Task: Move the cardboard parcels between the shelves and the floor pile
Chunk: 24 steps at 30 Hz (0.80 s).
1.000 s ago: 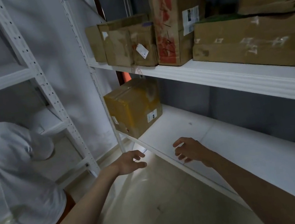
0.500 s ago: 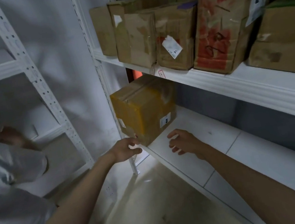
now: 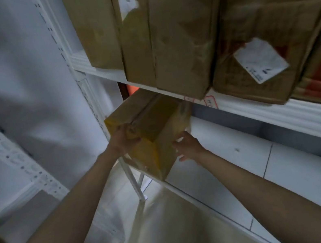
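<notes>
From the head camera, a yellow-brown cardboard parcel (image 3: 153,135) sits at the left end of the lower white shelf (image 3: 237,163), its near corner reaching the shelf's front edge, close to the white perforated upright (image 3: 88,95) of the rack. The left hand (image 3: 125,139) holds the parcel's left side near the top edge, its fingers (image 3: 130,130) curled around the corner beside the tape seam. The right hand (image 3: 187,145) lies against the parcel's right face low down, with its fingers (image 3: 180,139) spread and touching the cardboard; how firmly they press cannot be told through the blur. Just above, the upper shelf (image 3: 282,112) carries a row of brown parcels (image 3: 179,38) standing close together, their fronts overhanging the shelf's lip; one on the right bears a tilted white label (image 3: 260,59). A small red-outlined tag (image 3: 209,102) is fixed to the front edge of the upper shelf. Below the arms is the pale tiled floor (image 3: 158,235), and a second white rack upright (image 3: 5,148) slants across the left side.
</notes>
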Tool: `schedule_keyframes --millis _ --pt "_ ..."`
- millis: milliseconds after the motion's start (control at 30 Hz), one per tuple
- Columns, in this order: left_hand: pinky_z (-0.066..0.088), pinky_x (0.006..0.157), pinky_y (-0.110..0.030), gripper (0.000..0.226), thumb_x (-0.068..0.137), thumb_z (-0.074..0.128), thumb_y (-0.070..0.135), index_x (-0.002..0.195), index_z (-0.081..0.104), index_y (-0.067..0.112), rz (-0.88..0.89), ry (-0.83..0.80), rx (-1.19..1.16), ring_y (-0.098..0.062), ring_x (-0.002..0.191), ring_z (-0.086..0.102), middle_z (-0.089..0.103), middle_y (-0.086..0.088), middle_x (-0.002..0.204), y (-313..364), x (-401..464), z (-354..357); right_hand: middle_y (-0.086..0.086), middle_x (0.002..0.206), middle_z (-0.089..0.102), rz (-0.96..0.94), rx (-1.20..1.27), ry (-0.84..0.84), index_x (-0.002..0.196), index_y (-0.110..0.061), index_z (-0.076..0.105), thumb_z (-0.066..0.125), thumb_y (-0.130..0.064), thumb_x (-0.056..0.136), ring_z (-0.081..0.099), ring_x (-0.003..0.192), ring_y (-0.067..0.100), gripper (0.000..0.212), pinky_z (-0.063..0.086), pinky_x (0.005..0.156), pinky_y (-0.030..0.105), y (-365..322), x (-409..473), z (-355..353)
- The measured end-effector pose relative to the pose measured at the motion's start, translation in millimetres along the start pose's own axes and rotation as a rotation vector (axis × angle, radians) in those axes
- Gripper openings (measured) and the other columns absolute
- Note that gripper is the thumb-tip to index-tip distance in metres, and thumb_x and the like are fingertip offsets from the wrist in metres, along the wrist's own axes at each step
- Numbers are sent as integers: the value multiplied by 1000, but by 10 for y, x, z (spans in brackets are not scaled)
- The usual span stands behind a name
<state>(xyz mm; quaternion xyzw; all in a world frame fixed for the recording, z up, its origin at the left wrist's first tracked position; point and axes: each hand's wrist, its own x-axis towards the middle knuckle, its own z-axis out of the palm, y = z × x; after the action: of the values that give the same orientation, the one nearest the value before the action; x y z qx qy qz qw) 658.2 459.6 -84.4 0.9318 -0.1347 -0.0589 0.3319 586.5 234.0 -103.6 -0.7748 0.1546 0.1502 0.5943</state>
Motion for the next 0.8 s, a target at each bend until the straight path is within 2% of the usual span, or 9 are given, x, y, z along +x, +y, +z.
schedule_keyframes --millis 100,133,267,367,433,533,633,700,800 --pt "38 112 -44 72 83 79 35 142 45 9 -137 -6 173 -33 134 40 43 -13 145 -227 479 -130 15 145 45 45 -14 24 152 -16 28 60 -28 99 55 126 38 63 60 77 36 -94 280 148" --pt "36 113 -43 80 79 81 41 143 44 10 -172 -6 204 -34 136 38 40 -13 147 -309 623 -173 15 146 43 57 -12 18 153 -17 25 60 -28 99 53 128 39 66 60 78 36 -128 364 193" --pt "38 113 -49 115 55 88 63 150 36 24 -255 -17 249 -36 139 36 33 -10 151 -550 1075 -293 11 152 39 97 51 14 155 -18 22 62 -33 99 46 135 39 71 55 96 48 -234 612 345" --pt "33 116 -52 137 40 81 81 154 23 31 -316 -75 356 -37 145 28 27 -8 157 -664 1315 -291 15 153 39 59 -52 52 154 -8 18 61 -38 99 45 136 39 76 51 104 51 -243 749 423" --pt "35 114 -52 147 32 78 87 154 18 30 -347 -119 378 -38 142 31 30 -11 154 -735 1405 -267 18 155 37 49 -121 52 158 -3 8 58 -40 100 41 140 39 85 46 108 52 -234 804 452" --pt "40 107 -54 153 24 74 91 152 20 26 -369 -163 402 -40 135 37 36 -15 148 -796 1512 -204 20 154 38 51 -180 44 158 -2 5 57 -40 100 41 141 39 86 46 109 51 -203 860 422" --pt "34 107 -59 156 21 74 91 152 21 26 -419 -105 398 -46 137 34 35 -18 149 -754 1542 -182 18 148 44 71 -110 9 154 -7 16 60 -34 100 48 133 38 75 49 106 51 -168 871 354" --pt "32 109 -59 150 26 73 91 151 25 24 -430 -56 360 -46 137 33 31 -17 148 -706 1513 -183 16 149 43 98 -56 -1 156 -9 14 62 -32 98 49 132 36 78 49 106 49 -139 842 293" --pt "38 110 -53 134 40 73 86 149 34 18 -403 -60 234 -42 133 37 30 -14 143 -512 1435 -129 13 152 41 128 -6 15 158 -12 14 63 -31 97 47 136 34 81 48 108 45 7 709 108"
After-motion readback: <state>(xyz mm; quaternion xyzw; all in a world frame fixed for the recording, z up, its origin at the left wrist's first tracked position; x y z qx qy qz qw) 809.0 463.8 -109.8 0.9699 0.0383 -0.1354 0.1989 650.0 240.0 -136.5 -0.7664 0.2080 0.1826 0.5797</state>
